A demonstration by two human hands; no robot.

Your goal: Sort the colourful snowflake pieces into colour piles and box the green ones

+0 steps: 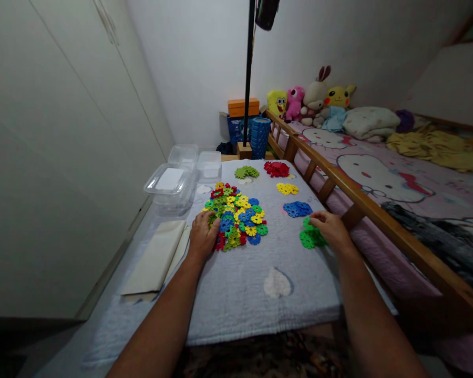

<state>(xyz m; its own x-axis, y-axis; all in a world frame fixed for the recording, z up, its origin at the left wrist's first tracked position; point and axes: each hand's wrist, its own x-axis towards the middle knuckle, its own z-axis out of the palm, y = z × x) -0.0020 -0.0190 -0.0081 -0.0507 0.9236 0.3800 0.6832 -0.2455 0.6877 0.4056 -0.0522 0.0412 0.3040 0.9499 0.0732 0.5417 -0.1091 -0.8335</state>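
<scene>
A mixed heap of colourful notched plastic discs and square pieces lies mid-table, in blue, yellow, red and greens. My left hand rests against the heap's left side, fingers apart and touching its edge pieces. On the right, my right hand pinches a green notched disc above a small green pile. Beyond that pile sit single-colour groups: blue discs, yellow discs, red pieces and light green pieces. My right fingers partly hide the green pieces.
Clear plastic boxes stand at the back left, with a folded beige cloth nearer me. A wooden bed rail runs along the table's right side. A black pole on a wooden base rises behind the table beside a blue roller.
</scene>
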